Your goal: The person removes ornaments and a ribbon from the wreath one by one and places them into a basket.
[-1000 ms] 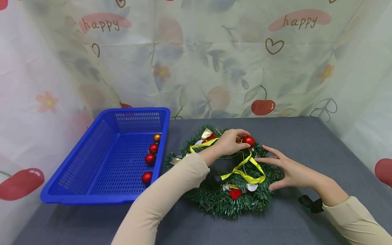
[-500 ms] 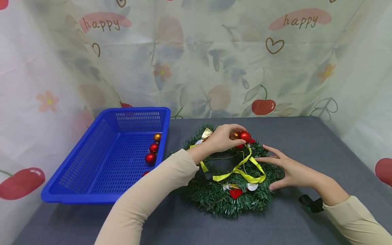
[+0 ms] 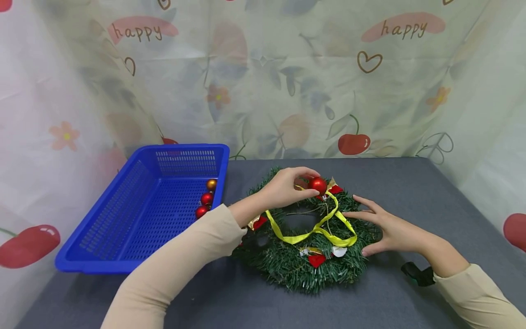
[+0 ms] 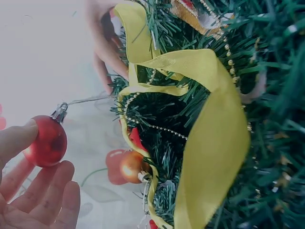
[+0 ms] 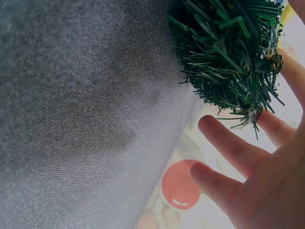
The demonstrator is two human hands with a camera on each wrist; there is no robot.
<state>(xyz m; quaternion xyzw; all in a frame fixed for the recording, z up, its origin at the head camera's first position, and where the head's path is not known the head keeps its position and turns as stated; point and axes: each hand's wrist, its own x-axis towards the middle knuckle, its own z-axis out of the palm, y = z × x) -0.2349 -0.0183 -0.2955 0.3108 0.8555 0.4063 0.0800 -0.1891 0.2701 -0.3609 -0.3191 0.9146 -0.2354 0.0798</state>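
Observation:
Between thumb and fingertips my left hand (image 3: 283,187) pinches a red Christmas bauble (image 3: 318,185) over the far side of a green wreath (image 3: 304,274). In the left wrist view a thin string runs from the silver cap of the bauble (image 4: 47,143) toward the wreath. A gold bauble (image 4: 132,167) and a loose yellow ribbon (image 4: 214,138) lie on the greenery there. My right hand (image 3: 396,233) rests at the wreath's right edge, fingers spread. In the right wrist view, its fingers (image 5: 231,145) reach around the needle tips (image 5: 233,62).
A blue plastic basket (image 3: 144,267) stands left of the wreath, with red baubles (image 3: 207,198) and a gold bauble (image 3: 211,184) along its right side. Grey cloth (image 3: 394,178) covers the table. A patterned curtain (image 3: 263,91) hangs behind it.
My left hand has moved left with the red bauble, uncovering a red and gold bow at the wreath's upper right. The right hand has stayed in place.

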